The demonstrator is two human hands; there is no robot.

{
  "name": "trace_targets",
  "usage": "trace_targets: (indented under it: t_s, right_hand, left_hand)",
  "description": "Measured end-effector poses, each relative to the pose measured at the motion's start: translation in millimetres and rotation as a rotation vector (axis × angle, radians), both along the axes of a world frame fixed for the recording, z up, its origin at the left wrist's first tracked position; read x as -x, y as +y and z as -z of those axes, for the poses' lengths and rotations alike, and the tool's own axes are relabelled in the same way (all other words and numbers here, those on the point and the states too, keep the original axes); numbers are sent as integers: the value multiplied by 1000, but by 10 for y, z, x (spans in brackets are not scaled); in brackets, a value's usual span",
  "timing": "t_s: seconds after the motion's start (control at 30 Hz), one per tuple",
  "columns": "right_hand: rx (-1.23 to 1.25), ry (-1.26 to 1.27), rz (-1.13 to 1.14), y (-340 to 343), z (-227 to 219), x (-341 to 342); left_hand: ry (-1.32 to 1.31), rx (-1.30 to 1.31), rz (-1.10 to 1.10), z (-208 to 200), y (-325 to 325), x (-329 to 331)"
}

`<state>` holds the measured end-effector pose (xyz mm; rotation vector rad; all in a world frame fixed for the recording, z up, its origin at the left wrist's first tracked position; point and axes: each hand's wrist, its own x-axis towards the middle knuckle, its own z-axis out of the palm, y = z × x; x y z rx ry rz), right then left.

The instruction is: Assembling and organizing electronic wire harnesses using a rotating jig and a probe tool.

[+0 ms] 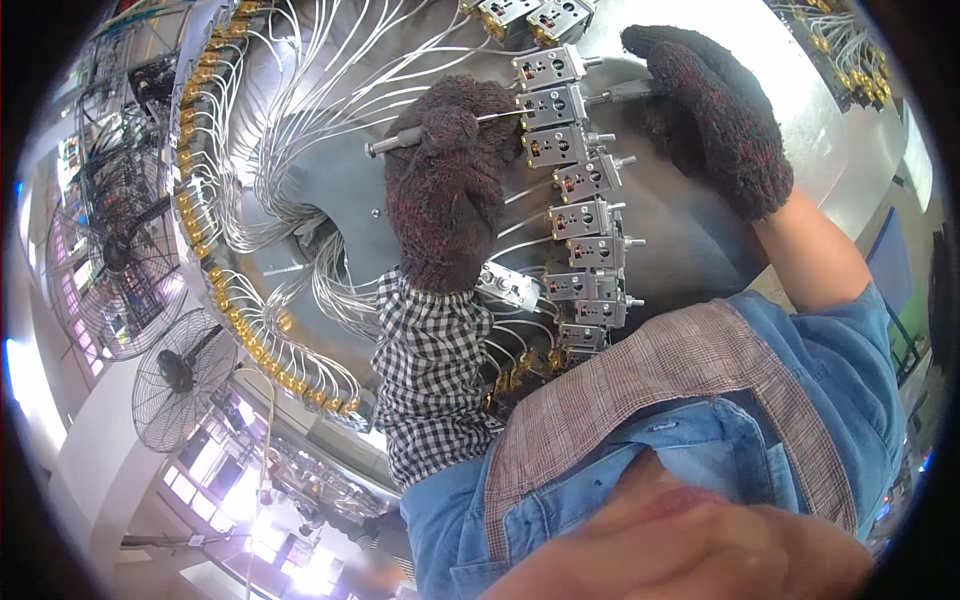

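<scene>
My left hand [450,170], in a dark knitted glove below a checked sleeve, is closed round a slim metal tool [396,143], seemingly a screwdriver. The tool's rounded end sticks out on the left. On the right its thin shaft reaches a small silver metal switch box [552,107] in a curved row of like boxes. Across that row, my right hand [715,120], gloved too, curls about a grey rod-like piece [625,92] in line with the same box's stem. Its upper fingers reach forward; the grip is partly hidden.
White wires [300,120] fan over a round metal table [680,240] from a central hole. Brass-coloured terminals [255,345] line its left rim. One white-faced box [510,287] lies by my left wrist. Standing fans [175,370] are at left; more wired terminals [860,80] hang at top right.
</scene>
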<state>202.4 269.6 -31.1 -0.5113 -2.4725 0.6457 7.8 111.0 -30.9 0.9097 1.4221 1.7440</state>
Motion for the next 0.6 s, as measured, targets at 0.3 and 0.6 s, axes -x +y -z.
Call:
trace_targets:
  t_s: [0.3,0.6]
  right_hand:
    - [1349,340,67,-99,-151,9]
    - [1252,244,159,-89,-138,-15]
  left_hand:
    - [-596,-29,-21,-58,-33,-40]
    - [-518,-99,67,-36,-17,-23]
